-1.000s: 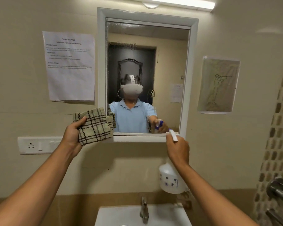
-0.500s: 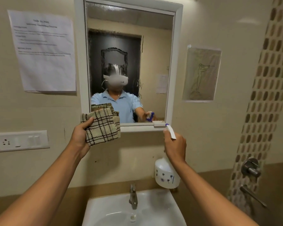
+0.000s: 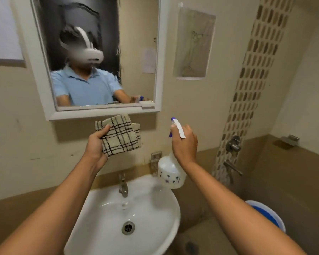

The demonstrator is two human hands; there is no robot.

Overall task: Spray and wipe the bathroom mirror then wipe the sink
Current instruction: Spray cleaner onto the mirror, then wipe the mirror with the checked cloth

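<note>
My left hand [image 3: 95, 146] grips a folded checked cloth [image 3: 121, 136], thumb on its front face, fingers curled behind it. The cloth is held up just below the mirror [image 3: 136, 52], clear of the white frame. My right hand [image 3: 184, 144] is wrapped around the neck of a spray bottle [image 3: 170, 172], forefinger near the purple nozzle, the white trigger lever showing above my knuckles. The bottle's translucent body, printed with small flowers, hangs below my wrist, above the right rim of the sink [image 3: 155, 227]. The nozzle points toward the wall under the mirror's lower right corner.

The mirror glass shows streaks and smears, most visibly down the middle. The sink is a white basin mounted on the wall below the mirror, with a metal tap [image 3: 123, 186] at its back and a round drain at the bottom. A blue bucket [image 3: 265, 214] stands on the floor to the right. A sketch on paper [image 3: 193, 43] hangs on the wall right of the mirror.
</note>
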